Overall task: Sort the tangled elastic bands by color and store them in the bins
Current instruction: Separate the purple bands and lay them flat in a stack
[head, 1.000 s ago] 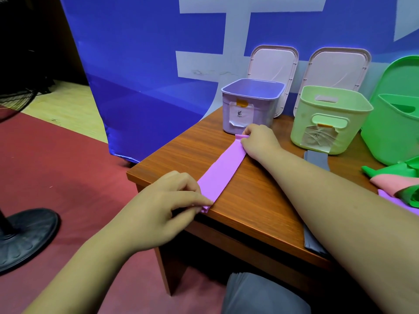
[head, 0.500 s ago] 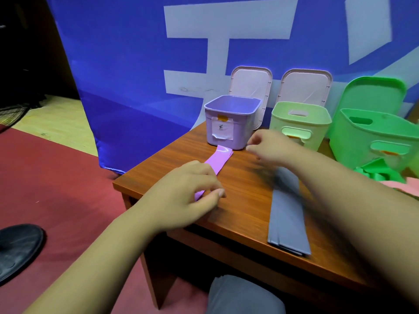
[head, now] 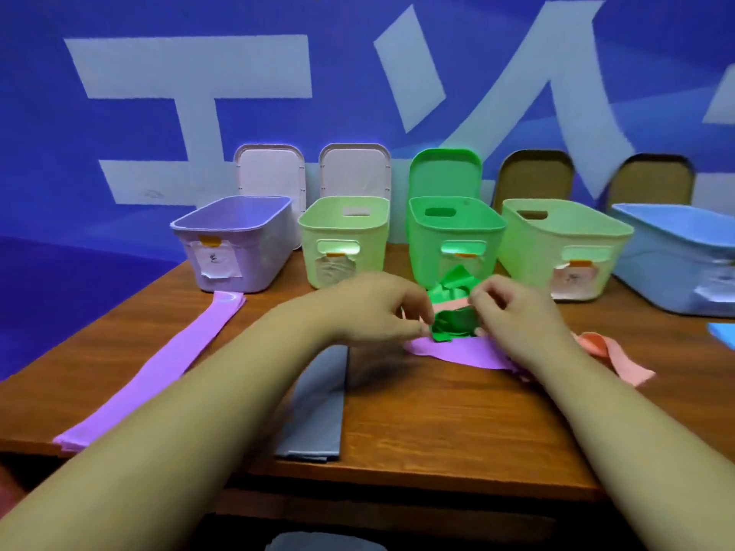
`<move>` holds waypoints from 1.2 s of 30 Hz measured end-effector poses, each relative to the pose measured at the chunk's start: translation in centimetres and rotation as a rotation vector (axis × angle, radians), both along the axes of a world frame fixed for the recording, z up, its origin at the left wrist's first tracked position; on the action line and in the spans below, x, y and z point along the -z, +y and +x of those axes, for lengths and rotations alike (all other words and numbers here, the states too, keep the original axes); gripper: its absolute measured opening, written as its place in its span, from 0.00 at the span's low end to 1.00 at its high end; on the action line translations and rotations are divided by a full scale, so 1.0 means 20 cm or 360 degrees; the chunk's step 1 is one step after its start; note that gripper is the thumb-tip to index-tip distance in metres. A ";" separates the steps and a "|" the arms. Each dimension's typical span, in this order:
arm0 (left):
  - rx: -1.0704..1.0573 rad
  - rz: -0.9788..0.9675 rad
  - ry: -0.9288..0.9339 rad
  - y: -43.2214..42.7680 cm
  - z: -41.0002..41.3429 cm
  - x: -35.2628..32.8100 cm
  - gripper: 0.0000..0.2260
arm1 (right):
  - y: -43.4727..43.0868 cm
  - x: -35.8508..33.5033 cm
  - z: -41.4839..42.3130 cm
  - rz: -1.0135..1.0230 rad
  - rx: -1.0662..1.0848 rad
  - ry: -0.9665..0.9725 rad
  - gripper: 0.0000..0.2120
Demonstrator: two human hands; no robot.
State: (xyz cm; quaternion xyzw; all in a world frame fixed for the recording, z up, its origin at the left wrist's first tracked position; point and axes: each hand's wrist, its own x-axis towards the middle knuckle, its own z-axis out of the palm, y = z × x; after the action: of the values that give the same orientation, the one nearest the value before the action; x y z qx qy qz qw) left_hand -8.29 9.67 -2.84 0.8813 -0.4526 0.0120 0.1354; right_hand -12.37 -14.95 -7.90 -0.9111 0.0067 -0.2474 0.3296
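- Centrally, the tangle (head: 453,318) of elastic bands lies on the tabletop (head: 437,415), just in front of the bright green bin (head: 453,232). Crumpled green loops (head: 455,326) sit on top, a salmon band (head: 451,305) crosses them, and a purple band (head: 457,351) spreads flat beneath.
- At its left, the left hand (head: 378,308): fingers curled, grip pinching the near edge of the green loops.
- At its right, the right hand (head: 517,320): fingers curled at the salmon band's end. The grip appears to pinch it, though blur softens the contact.
- Laid out straight are a long purple band (head: 159,363) in front of the lilac bin (head: 234,240) and a grey band (head: 318,407) partly under the left forearm. Neither is in a bin yet.
- Handling, as a judgement: the bands look thin, light and limp, with no stiffness to hold a shape. They should stretch before they slide, so a hard pull likely tightens the knot.
- Where to hold: a pinch on a single flat layer close to the crossing, one colour per hand, should give more control than a grab at the loose salmon tail (head: 612,359) on the right — that would only stretch.
- Risk: rubbery surfaces probably cling, so a lifted band may drag its neighbours along.
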 end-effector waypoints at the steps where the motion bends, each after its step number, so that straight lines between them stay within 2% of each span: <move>1: 0.0014 0.0107 0.0033 -0.06 0.05 0.02 0.10 | -0.03 0.03 -0.01 -0.0005 -0.0020 0.0036 0.11; 4: 0.0106 0.0346 0.0092 -0.16 0.16 0.07 0.18 | -0.07 0.05 0.01 -0.0017 -0.0078 0.0110 0.14; 7: 0.0172 0.0286 0.0112 -0.19 0.24 0.13 0.29 | -0.07 0.06 0.03 -0.0109 -0.0101 0.0217 0.13; 9: 0.0183 0.0211 0.0136 -0.18 0.28 0.16 0.33 | -0.07 0.06 0.03 -0.0146 -0.0144 0.0264 0.11; 13: 0.0287 0.0011 0.0249 -0.14 0.31 0.20 0.26 | -0.08 0.04 0.03 -0.0194 -0.0203 0.0352 0.12; 17: 0.0309 -0.0163 0.0115 -0.11 0.32 0.21 0.14 | -0.08 0.05 0.05 -0.0228 -0.0213 0.0362 0.09; 22: 0.0312 -0.0177 0.0094 -0.13 0.33 0.25 0.07 | -0.08 0.05 0.06 -0.0231 -0.0227 0.0373 0.10; 25: 0.0325 -0.0152 -0.0028 -0.13 0.31 0.26 0.02 | -0.09 0.06 0.06 -0.0243 -0.0268 0.0374 0.11; 31: 0.0201 -0.0402 -0.0252 -0.16 0.25 0.22 0.04 | -0.07 0.05 0.03 -0.0205 -0.0323 0.0370 0.19; 33: 0.0139 -0.0438 -0.0234 -0.15 0.24 0.21 0.03 | -0.06 0.03 0.02 -0.0122 -0.0354 0.0347 0.21; 36: 0.0103 -0.0467 -0.0140 -0.15 0.22 0.20 0.05 | -0.05 0.02 0.00 -0.0002 -0.0453 0.0319 0.18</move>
State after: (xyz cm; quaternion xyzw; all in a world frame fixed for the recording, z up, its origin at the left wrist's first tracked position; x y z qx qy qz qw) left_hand -3.96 6.66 -6.90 0.8356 -0.4797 0.1121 0.2432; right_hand -12.36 -15.91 -8.38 -0.9232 -0.0895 -0.1062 0.3584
